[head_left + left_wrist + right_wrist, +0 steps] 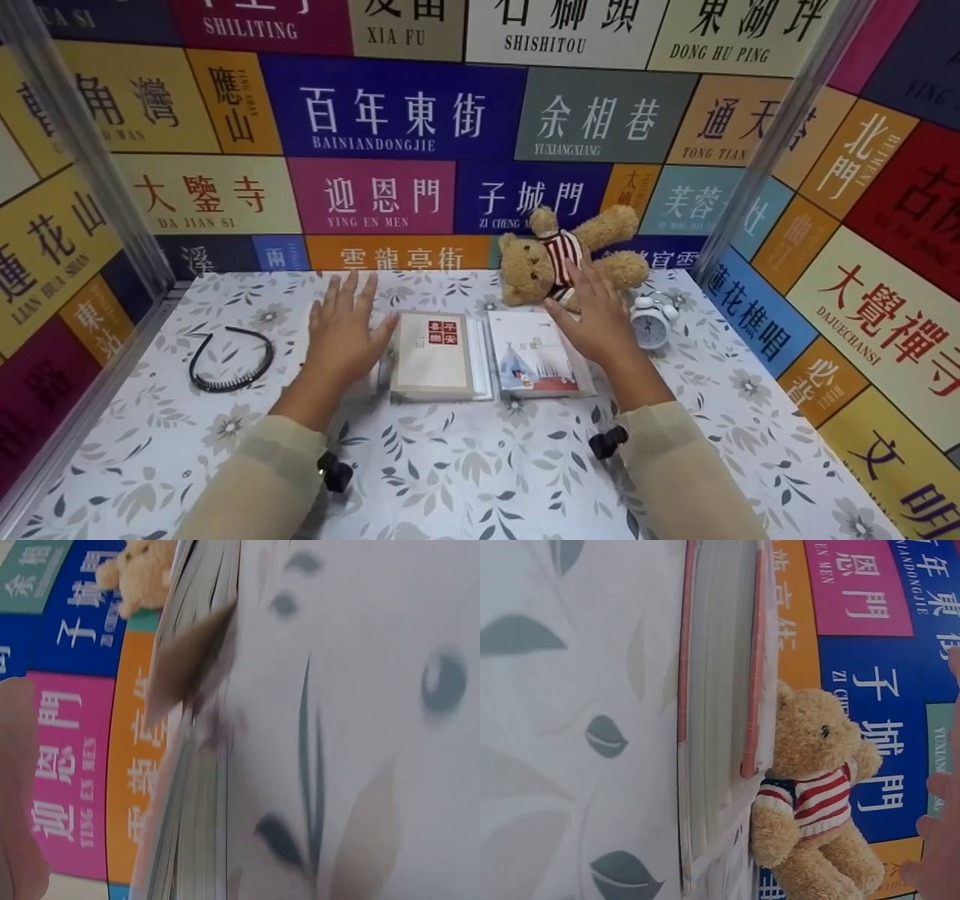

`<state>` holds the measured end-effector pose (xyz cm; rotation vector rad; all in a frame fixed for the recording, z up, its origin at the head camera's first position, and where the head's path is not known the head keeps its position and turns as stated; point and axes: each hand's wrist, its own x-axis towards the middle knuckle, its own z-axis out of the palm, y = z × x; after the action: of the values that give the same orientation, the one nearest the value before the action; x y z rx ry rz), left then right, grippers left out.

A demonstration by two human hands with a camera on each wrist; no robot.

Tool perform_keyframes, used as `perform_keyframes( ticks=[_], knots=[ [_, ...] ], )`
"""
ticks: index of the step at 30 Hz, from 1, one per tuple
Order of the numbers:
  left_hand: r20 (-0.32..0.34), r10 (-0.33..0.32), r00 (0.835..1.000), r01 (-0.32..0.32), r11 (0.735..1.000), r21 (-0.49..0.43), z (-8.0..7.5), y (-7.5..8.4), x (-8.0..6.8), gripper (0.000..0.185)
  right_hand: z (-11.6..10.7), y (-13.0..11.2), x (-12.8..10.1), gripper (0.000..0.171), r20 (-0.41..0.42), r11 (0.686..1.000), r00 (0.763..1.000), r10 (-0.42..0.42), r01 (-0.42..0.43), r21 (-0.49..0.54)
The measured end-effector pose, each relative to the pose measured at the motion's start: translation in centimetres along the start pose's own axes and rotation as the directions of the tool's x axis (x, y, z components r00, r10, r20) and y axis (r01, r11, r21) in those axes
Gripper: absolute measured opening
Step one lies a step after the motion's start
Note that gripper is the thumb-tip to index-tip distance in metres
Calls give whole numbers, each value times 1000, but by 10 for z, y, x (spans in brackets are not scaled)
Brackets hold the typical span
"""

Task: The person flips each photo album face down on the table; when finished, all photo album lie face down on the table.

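My left hand (346,334) and right hand (596,319) are bare. Behind each, a loose sheer sleeve, pale beige-olive, ends at the forearm. Under each wrist, a small black camera mount with a round knob-like shape.

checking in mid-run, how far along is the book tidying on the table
Looks done: two books, the beige book and the white illustrated book, lie flat side by side. In hand: nothing gripped; the left hand and right hand flank them with straight fingers. Likely left: gathering the books; the teddy bear, alarm clock and black headband lie scattered.
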<state>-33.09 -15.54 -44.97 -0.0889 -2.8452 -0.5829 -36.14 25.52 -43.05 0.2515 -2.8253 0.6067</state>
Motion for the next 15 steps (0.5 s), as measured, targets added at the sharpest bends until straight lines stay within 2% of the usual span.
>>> perform_keyframes(
  ticks=[3,8,12,15],
  knots=[
    [31,17,999,-15,998,-64,7,22,-4,82,-4,1,-6,84,-7,993,1000,-3,4,119],
    [56,50,997,-38,979,-199,17,52,-12,81,-8,6,-13,79,38,963,999,-1,-9,268],
    [62,83,995,-59,946,-320,28,74,-18,81,-9,14,-15,78,53,941,999,10,-27,337],
    [74,114,991,-72,901,-428,38,90,-22,82,-9,22,-17,80,86,913,996,20,-54,404]
  ],
)
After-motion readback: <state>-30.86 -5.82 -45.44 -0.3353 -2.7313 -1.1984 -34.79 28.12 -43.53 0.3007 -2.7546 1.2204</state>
